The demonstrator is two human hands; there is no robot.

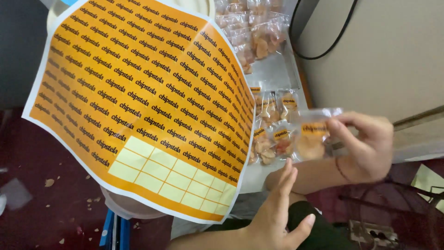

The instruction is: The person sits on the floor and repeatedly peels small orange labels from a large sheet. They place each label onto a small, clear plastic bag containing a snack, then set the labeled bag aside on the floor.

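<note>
Clearly the biggest thing in view is the sticker sheet [138, 102], orange with rows of small labels; it stands tilted and fills the left and middle of the frame. Its lower corner shows a block of pale blank squares where labels are gone, while most rows are still full. What holds the sheet up cannot be seen.

Right of the sheet lies a white table [273, 71] carrying clear snack bags. Those at the far end, above the sheet's right edge, form a pile of plain bags [252, 32] with no label visible. Nearer, just beside the sheet's right edge, sit labelled bags [273, 134], each with an orange sticker on top. So, judging by this, a few bags are done and many more wait.

Further right of the sheet, the right hand [367, 146] pinches a bag [312, 136] by its edge, thumb and fingers closed on the plastic; an orange sticker already sits on its face. The left hand [277, 213] rises below the sheet's lower right corner, fingers straight and loosely together, holding nothing, its tips almost at the bag's lower left corner. Whether they touch it I cannot tell.
</note>
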